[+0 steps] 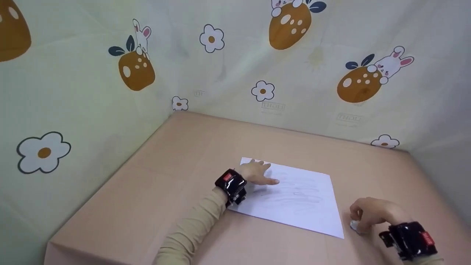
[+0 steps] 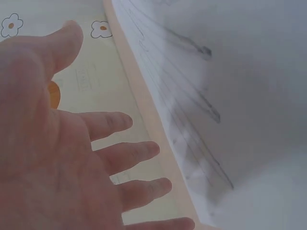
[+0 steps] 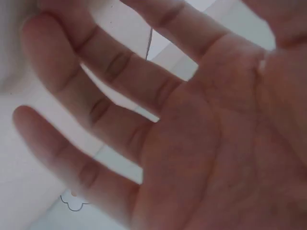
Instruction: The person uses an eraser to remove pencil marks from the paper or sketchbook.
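A white sheet of paper [image 1: 294,198] with faint grey pencil-like strokes lies on the table. My left hand [image 1: 255,173] rests on its left part, fingers spread and thumb out to the right. The left wrist view shows this hand [image 2: 72,129] with straight fingers, beside darker strokes on the paper [image 2: 259,96]. Off the paper's right edge, my right hand [image 1: 373,213] bends down to the table and pinches a small whitish object [image 1: 354,225], mostly hidden by the fingers. In the right wrist view, the right hand's palm [image 3: 192,134] fills much of the picture, its fingertips toward the upper left.
The table [image 1: 147,206] has a plain peach-coloured cover. A pale curtain [image 1: 228,73] printed with rabbits, orange fruit and flowers stands behind and to the left. Each wrist bears a black camera band [image 1: 231,184].
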A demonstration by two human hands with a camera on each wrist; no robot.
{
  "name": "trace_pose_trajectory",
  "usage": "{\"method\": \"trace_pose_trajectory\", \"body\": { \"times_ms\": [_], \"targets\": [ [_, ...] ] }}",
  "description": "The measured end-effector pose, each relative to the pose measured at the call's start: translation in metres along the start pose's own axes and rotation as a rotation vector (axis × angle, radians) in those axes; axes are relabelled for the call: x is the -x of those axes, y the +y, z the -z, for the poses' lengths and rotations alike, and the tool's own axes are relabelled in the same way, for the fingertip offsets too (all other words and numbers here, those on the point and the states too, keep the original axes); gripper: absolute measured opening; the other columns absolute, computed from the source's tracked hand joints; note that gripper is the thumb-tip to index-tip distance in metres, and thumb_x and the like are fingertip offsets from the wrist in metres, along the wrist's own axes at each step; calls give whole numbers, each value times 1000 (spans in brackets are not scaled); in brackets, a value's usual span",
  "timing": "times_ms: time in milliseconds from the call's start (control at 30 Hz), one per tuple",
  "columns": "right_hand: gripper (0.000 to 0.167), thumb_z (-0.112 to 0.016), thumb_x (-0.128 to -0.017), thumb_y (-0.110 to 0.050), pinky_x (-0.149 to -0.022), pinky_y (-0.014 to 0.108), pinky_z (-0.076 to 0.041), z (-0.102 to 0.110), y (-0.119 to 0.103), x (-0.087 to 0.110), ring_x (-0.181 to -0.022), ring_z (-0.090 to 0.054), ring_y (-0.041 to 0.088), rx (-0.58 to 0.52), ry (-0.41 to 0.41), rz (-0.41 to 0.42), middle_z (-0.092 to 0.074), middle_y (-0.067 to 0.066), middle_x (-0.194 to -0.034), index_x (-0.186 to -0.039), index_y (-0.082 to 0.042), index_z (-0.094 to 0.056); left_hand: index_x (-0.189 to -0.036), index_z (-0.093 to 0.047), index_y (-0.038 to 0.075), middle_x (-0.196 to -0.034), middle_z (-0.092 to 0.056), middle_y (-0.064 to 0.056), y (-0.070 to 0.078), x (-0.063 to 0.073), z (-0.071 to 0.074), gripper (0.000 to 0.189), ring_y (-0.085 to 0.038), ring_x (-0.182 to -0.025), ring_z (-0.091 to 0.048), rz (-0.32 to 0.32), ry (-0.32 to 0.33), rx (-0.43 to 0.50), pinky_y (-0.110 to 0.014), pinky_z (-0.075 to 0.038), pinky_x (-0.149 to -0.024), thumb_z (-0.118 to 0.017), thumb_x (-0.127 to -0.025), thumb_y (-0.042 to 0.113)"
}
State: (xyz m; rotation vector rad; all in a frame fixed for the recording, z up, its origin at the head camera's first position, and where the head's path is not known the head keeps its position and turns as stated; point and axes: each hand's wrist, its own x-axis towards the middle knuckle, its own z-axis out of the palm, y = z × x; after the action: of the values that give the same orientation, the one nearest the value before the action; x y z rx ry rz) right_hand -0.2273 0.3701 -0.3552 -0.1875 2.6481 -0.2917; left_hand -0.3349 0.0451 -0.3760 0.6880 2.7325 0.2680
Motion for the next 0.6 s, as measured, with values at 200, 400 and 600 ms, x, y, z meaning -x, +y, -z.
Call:
{"method": "trace_pose_trajectory", "body": {
  "times_ms": [200,400,600],
  "targets": [
    [15,-62,-88,-13,-55,28,-48,10,-5,-27,-62,-56,16,-156,170,128,-62,4,-70,-91,-3,-52,-151,-25,20,-160,-18,-6,10,0,-9,87,-34,-148,-14,-30,-59,-35,-52,-19,-119,-57,-84,63],
    [19,-57,-93,-15,-53,24,-44,15,-29,-62,-55,-52,12,-244,219,192,-57,2,-62,-99,3,-55,-151,-26,14,-160,-19,-6,33,4,-21,94,-35,-147,-16,-102,-87,-166,-47,-22,-119,-64,-80,62],
    [16,-58,-87,-12,-54,24,-42,12,-43,-69,-54,-49,11,-167,265,192,-54,1,-58,-93,3,-61,-119,-63,11,-126,-60,-4,67,25,-37,54,-22,-111,-59,-213,175,-303,-33,-54,-86,-66,-84,51]
  ]
}}
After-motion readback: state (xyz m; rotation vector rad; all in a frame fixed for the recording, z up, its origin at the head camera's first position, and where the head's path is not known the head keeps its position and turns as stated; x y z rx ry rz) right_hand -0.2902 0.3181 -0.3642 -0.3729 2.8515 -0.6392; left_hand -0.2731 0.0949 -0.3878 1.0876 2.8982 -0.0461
